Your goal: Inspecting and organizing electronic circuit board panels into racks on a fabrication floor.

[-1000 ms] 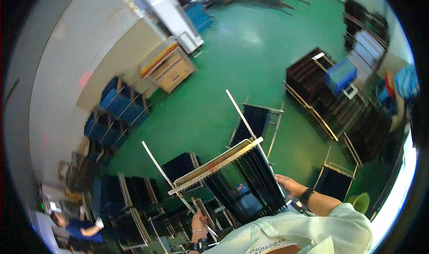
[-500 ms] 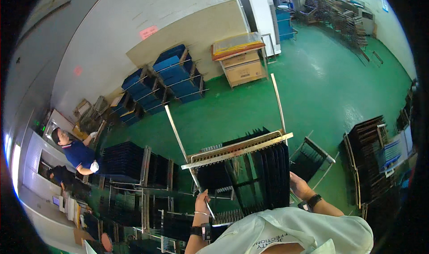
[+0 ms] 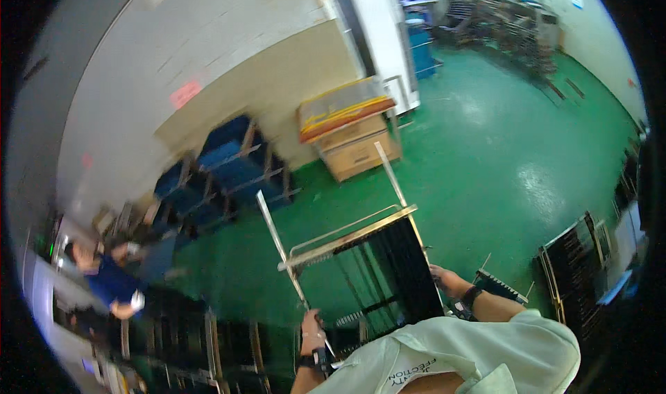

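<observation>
Forearms [image 3: 505, 309] reach forward from the near side of a metal rack [image 3: 350, 239]. The left hand [image 3: 312, 333] curls around its left rail; the right hand [image 3: 449, 281] touches its right side, though how tightly cannot be told. The rack slants between the hands, dark panels [image 3: 404, 259] crowding its right half, two bare rails projecting beyond its crossbar.

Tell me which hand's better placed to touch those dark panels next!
Probably the right hand: it's at the right side of the metal rack, where the dark panels bunch. The left hand holds the opposite rail, farther away.
</observation>
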A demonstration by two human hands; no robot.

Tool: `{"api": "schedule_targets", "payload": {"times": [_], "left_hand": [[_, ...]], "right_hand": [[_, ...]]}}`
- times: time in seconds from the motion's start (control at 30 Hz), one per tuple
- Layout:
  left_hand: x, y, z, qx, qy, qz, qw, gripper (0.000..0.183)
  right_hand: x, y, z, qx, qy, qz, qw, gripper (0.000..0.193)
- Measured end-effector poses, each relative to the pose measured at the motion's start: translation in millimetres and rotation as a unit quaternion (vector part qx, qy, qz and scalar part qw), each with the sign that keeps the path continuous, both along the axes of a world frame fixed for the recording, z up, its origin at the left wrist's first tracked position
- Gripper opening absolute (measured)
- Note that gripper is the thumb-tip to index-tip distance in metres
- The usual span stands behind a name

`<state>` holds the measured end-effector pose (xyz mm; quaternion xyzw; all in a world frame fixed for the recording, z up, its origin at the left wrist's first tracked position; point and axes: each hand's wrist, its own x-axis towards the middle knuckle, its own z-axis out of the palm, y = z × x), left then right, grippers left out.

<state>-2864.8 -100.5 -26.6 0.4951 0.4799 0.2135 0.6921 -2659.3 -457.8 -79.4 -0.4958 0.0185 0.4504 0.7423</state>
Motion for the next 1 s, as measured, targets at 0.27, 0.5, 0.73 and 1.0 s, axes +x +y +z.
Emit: {"api": "schedule_targets", "payload": {"times": [0.27,0.5,0.73,1.0], "left_hand": [[223,10,-26,-0.034,-0.012,-0.029,0.999,0.017],[517,-33,-37,-0.139,-0.061,-0.217,0.964,0.027],[829,-221,-20,-0.111,0.07,-0.518,0.845,0.027],[1063,-384,-50,-0.095,0.117,-0.623,0.768,0.028]], "right_hand": [[190,-13,8,-0.005,-0.051,-0.088,0.995,0.05],[362,-79,-10,-0.04,-0.091,-0.231,0.968,0.049],[480,-218,-5,-0.148,-0.053,-0.396,0.904,0.046],[603,-386,-17,-0.105,-0.076,-0.529,0.839,0.049]]}}
